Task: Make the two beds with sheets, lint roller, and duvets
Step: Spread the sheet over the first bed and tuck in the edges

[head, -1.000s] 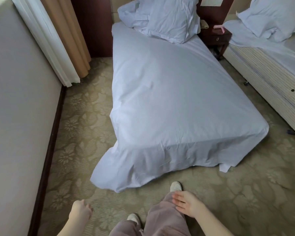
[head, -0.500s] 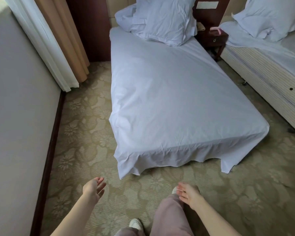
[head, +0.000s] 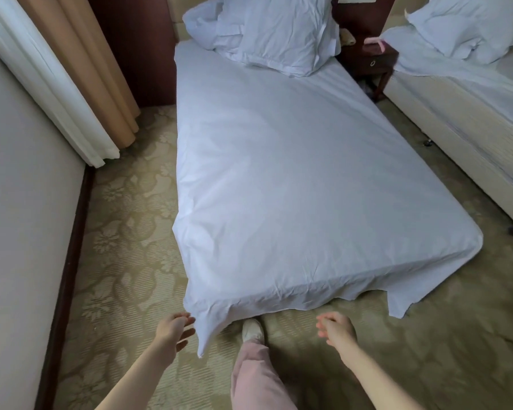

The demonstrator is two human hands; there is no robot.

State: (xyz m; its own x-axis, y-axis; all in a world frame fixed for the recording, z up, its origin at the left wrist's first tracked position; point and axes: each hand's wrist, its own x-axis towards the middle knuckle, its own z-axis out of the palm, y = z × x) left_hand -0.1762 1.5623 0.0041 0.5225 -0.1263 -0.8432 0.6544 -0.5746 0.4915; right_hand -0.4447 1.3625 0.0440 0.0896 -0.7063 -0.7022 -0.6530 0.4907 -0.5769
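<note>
Running lengthwise toward the pillows [head: 279,34], sheet [head: 293,179] hangs untucked

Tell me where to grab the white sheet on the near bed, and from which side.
Pinch the white fabric sheet at its loose pointed corner, which hangs lowest at near left. Come from the left with the left hand, open beside it: that flap dangles free and untucked, so fingers can close round it.

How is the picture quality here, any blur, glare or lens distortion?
Head view: soft, even light, no glare on the sheet, whose creases read sharply; the wide lens leans the curtain and stretches the second bed toward the corners; fingers of the left hand and right hand look slightly smeared.
</note>
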